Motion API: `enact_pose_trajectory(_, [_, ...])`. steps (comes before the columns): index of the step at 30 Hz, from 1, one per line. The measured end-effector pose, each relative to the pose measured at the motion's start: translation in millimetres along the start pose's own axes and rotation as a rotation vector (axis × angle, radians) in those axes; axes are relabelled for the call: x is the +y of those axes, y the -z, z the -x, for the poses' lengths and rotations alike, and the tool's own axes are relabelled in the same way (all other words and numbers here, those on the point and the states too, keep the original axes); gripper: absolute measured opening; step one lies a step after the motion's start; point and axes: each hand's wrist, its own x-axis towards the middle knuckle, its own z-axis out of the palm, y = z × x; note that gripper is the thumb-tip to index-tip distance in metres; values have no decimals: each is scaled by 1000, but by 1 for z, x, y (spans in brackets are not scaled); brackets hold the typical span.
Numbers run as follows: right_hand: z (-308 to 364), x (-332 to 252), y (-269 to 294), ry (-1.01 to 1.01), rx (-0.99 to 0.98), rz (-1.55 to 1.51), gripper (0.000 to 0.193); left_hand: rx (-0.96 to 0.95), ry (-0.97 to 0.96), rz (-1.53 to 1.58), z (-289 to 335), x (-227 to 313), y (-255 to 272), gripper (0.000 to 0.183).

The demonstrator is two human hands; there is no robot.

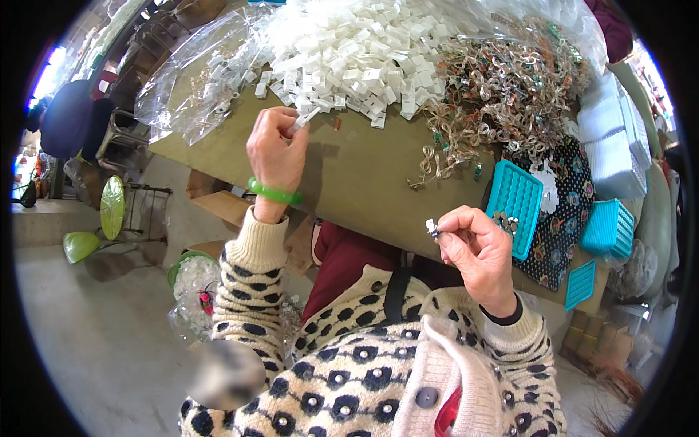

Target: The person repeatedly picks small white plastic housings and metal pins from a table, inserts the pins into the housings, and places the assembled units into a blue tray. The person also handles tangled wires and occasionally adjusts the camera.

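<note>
My left hand [275, 149], with a green bangle [274, 191] at its wrist, is at the near edge of a heap of white plastic pieces [357, 58]. Its fingers are closed on one small white plastic piece [304, 119]. Over the table's near edge, my right hand [479, 251] pinches a tiny white-and-dark part [432, 228] between thumb and fingers; its exact kind is too small to tell. Just beyond that hand lies a teal tray [502, 191] with rows of hollows, holding several small metallic pieces [505, 221] near its lower end.
Bundled clear cords [502, 80] are heaped at the back right. Stacked white trays [611, 131] and teal trays [608, 229] stand farther right. Clear plastic bags [207, 80] cover the left corner. A green chair [113, 207] and a bag-lined bin [195, 280] are on the floor at left.
</note>
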Motion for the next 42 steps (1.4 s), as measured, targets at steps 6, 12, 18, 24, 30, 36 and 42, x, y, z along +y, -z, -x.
enact_pose_trajectory(6, [-6, -6, -5, -11, 101, -125, 7, -200, 376, 767, 33, 62, -1, 13])
enact_pose_trajectory(12, [-6, -9, 0, 28, 193, -186, 9, -658, 747, 1404, 67, 115, -22, 32])
enact_pose_trajectory(18, [0, -5, 14, 49, 247, -205, 7, -791, 742, 1443, 81, 126, -35, 32])
enact_pose_trajectory(24, [2, -1, 19, 65, 274, -282, 6, -749, 850, 1597, 84, 124, -39, 35])
enact_pose_trajectory(30, [5, -8, 22, -22, 226, -243, 5, -712, 851, 1586, 88, 125, -39, 33])
enact_pose_trajectory(36, [4, -11, 17, -123, 239, -130, 6, -607, 762, 1532, 96, 126, -44, 31])
enact_pose_trajectory(42, [5, -9, 16, 73, 203, 239, 5, -509, 578, 1443, 98, 129, -49, 31])
